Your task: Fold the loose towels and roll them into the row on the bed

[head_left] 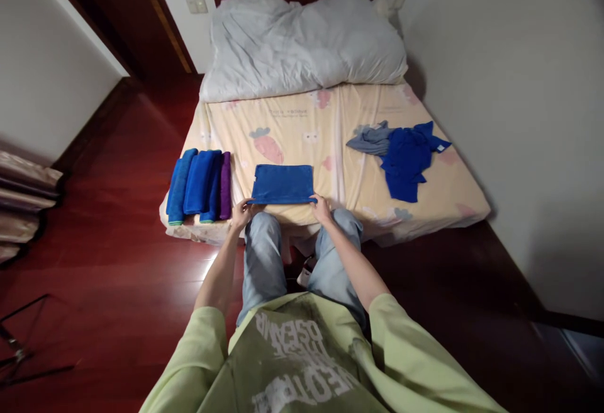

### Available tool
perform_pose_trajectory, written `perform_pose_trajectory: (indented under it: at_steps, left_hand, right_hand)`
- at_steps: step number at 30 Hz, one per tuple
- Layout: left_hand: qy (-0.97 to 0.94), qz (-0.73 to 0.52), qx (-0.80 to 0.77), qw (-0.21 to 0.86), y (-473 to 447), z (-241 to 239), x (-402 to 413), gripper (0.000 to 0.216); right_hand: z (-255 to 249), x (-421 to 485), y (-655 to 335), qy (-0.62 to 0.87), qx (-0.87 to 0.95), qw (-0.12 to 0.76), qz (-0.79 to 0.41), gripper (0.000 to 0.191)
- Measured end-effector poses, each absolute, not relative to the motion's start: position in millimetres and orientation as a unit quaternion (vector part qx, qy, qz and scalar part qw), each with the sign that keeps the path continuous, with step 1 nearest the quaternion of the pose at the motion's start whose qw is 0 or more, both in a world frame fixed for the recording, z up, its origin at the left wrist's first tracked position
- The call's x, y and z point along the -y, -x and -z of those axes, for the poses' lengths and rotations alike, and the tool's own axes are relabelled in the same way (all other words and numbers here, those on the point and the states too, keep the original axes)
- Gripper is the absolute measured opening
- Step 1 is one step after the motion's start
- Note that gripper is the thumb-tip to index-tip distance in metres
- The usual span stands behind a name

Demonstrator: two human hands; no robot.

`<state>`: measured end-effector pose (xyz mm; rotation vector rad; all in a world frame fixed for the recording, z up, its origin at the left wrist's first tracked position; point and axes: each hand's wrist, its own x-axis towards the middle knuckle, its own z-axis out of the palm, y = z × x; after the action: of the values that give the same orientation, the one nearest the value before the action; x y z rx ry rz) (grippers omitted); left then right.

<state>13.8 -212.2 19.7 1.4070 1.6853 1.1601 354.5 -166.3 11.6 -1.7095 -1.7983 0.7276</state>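
A blue towel point(283, 183) lies folded into a flat rectangle on the near edge of the bed point(330, 123). My left hand point(241, 213) pinches its near left corner and my right hand point(321, 209) pinches its near right corner. To the left, several folded towels point(198, 183) lie side by side, blue ones and one purple. On the right of the bed sits a loose heap of blue cloth point(406, 158) with a grey cloth point(372, 139) beside it.
A rumpled white duvet point(302, 41) covers the head of the bed. A white wall runs along the right. Dark red wooden floor point(108, 211) lies to the left, with folded fabric point(23, 205) at the far left edge.
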Motion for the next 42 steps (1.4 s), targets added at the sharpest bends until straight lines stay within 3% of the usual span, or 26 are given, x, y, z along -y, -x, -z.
perform_pose_trajectory:
  at_steps: [7, 17, 22, 42]
  left_hand:
    - [-0.526, -0.457, -0.657, 0.288, -13.2, -18.5, 202.8, 0.027]
    - [-0.551, -0.352, -0.721, 0.229, -11.8, -1.8, 178.1, 0.028]
    - [-0.540, -0.312, -0.753, 0.207, -17.7, 1.1, 165.9, 0.026]
    - [-0.535, -0.299, -0.767, 0.189, -16.1, 5.7, 175.8, 0.031]
  right_hand:
    - [-10.6, 160.4, -350.8, 0.652, 0.624, 0.303, -0.305, 0.023]
    - [-21.4, 156.6, -341.7, 0.746, 0.592, 0.123, -0.279, 0.027]
    - [-22.5, 154.0, -339.0, 0.769, 0.571, 0.084, -0.274, 0.027]
    - [-20.1, 159.6, -338.1, 0.772, 0.565, 0.102, -0.272, 0.025]
